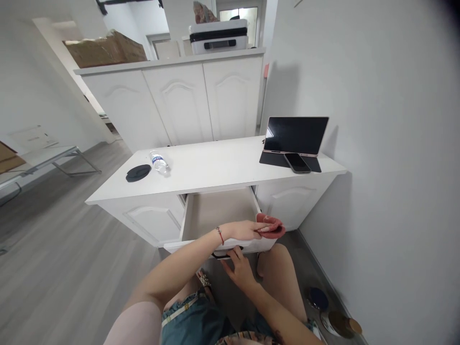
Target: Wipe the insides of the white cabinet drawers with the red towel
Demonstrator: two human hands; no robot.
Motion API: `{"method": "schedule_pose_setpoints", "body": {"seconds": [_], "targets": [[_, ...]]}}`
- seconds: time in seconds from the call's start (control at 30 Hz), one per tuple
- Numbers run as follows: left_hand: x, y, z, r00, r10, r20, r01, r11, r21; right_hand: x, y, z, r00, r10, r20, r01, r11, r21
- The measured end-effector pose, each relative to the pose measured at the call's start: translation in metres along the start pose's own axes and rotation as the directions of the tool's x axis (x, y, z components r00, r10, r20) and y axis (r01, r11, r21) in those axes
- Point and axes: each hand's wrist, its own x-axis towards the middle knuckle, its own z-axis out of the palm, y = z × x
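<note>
A folded red cloth [271, 226] is pinched in my left hand [246, 230], which reaches across the open drawer [221, 211] to its front right corner. The cloth lies against the top edge of the drawer front there. Just below, my right hand [240, 269] has its fingers at the black drawer handle [221, 255], gripping its right part. The drawer is pulled out from the white desk [212, 165], and its pale bottom shows.
On the desktop stand a tablet [296, 135] in a dark cover, a phone [297, 163], a plastic bottle [159, 163] and a flat black item [138, 173]. A cabinet [176, 98] behind carries a cardboard box [108, 49] and a suitcase [219, 37]. Jars [336, 323] stand lower right.
</note>
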Motion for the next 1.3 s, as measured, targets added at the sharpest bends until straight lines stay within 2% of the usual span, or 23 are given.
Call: {"method": "schedule_pose_setpoints", "body": {"seconds": [0.2,0.4,0.53,0.83,0.9,1.0,1.07,1.13,1.23,1.3], "targets": [[-0.009,0.003,0.021,0.984,0.082,-0.157,-0.021,0.936,0.352,-0.001,0.001,0.002,1.0,-0.002,-0.01,0.002,1.0,-0.002],[-0.008,0.003,0.043,0.946,0.058,-0.318,0.165,0.759,0.63,-0.005,0.004,0.002,0.999,-0.013,-0.044,0.01,0.998,-0.061],[-0.009,0.002,0.053,0.898,0.122,-0.424,0.263,0.623,0.737,-0.005,0.001,-0.003,0.999,-0.031,-0.035,0.028,0.997,-0.068],[-0.024,-0.004,0.069,0.827,0.251,-0.504,0.339,0.493,0.801,-0.003,-0.009,-0.014,0.987,-0.102,-0.124,0.074,0.974,-0.215],[-0.03,-0.008,0.074,0.814,0.269,-0.515,0.352,0.476,0.805,-0.011,-0.013,-0.017,0.983,-0.106,-0.148,0.076,0.978,-0.194],[-0.039,-0.013,0.082,0.786,0.273,-0.556,0.393,0.474,0.788,-0.03,-0.017,-0.021,0.987,-0.066,-0.15,0.058,0.997,-0.057],[-0.047,-0.016,0.087,0.756,0.257,-0.602,0.44,0.482,0.758,-0.046,-0.013,-0.025,0.987,-0.04,-0.158,0.047,0.998,0.038],[-0.055,-0.018,0.092,0.716,0.235,-0.658,0.494,0.495,0.714,-0.058,-0.003,-0.031,0.975,-0.024,-0.222,0.041,0.996,0.074],[-0.07,-0.022,0.098,0.643,0.195,-0.74,0.573,0.518,0.635,-0.063,0.016,-0.051,0.928,0.032,-0.37,-0.025,0.999,0.023],[-0.08,-0.026,0.103,0.598,0.177,-0.782,0.613,0.528,0.588,-0.054,0.025,-0.07,0.887,0.051,-0.459,-0.07,0.997,-0.023]]}}
